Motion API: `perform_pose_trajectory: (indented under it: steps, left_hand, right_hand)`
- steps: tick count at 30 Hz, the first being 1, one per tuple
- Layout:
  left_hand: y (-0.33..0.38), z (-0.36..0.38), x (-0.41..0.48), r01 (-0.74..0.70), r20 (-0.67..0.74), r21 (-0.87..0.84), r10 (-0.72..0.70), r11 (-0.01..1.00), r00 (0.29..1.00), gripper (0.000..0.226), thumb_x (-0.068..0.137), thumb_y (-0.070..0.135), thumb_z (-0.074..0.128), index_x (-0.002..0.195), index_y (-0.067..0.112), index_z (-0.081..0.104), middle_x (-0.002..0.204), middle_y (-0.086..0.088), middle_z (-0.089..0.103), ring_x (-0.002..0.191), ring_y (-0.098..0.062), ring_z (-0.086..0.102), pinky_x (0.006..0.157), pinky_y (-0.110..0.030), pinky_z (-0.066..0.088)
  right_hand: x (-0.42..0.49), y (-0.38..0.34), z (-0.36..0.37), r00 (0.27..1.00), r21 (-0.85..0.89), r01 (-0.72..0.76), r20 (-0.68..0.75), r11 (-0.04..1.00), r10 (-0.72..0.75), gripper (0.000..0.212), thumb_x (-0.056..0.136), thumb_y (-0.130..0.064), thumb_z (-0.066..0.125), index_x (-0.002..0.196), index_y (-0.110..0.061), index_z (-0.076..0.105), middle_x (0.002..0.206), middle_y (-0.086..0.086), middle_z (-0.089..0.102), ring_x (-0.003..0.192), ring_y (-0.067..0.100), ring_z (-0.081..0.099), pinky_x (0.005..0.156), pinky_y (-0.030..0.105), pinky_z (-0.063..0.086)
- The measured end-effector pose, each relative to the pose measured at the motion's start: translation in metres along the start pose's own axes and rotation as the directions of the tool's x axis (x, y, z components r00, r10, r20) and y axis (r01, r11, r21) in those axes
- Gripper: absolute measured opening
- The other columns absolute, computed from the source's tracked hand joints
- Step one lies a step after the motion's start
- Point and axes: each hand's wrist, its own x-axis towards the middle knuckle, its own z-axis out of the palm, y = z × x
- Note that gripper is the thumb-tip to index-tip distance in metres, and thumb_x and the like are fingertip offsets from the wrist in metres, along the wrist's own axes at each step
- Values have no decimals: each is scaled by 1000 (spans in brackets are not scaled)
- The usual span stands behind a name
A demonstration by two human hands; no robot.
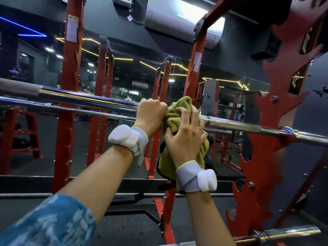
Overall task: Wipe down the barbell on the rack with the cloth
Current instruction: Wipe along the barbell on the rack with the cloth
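While left hand grips barbell and right hand clutches cloth against it: risk, bunched cloth slipping off, its hanging tail snagging the rack.

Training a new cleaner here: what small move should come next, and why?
Probably slide the right hand and cloth rightward along the barbell: the cloth is bunched round the bar beside the left hand, which grips bare steel, so the rightward stretch lies open.
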Motion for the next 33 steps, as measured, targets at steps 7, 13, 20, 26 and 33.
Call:
perform_pose_trajectory:
  steps: [7,13,20,26,33]
  left_hand:
    - [2,2,12,46,113,-17,-44,999,993,20,83,26,60,96,13,67,93,-7,67,87,-29,64,61,-30,36]
    - [2,-2,13,72,160,-38,-65,997,985,22,78,27,63,96,13,64,90,-7,65,83,-29,63,61,-30,37]
    - [4,1,10,108,127,-43,-102,993,987,21,78,28,64,92,12,65,82,-8,63,79,-30,62,59,-32,38]
    - [4,1,9,121,127,-37,-116,992,985,20,77,28,64,90,13,65,84,-8,65,81,-31,63,59,-31,37]
    - [6,1,8,132,118,-31,-128,991,985,23,77,30,65,93,12,67,82,-9,64,78,-30,61,59,-30,38]
  right_hand:
    - [-12,38,-3,998,-65,62,-14,996,-63,53,62,-32,60,115,-25,53,134,6,49,99,39,54,79,49,44]
    - [12,53,-16,985,-12,-174,-4,985,174,50,72,-24,63,121,-21,54,141,4,41,114,37,46,87,50,39]
    - [-6,52,-8,996,-23,84,-10,996,-85,49,66,-35,49,113,-24,59,135,4,50,100,39,54,79,49,44]
    - [11,71,-19,977,32,-212,17,977,212,46,72,-22,61,118,-24,55,139,0,43,112,34,47,88,48,38]
    - [2,71,-19,998,32,42,40,999,-43,50,65,-29,57,114,-22,60,136,4,49,104,37,51,81,50,43]
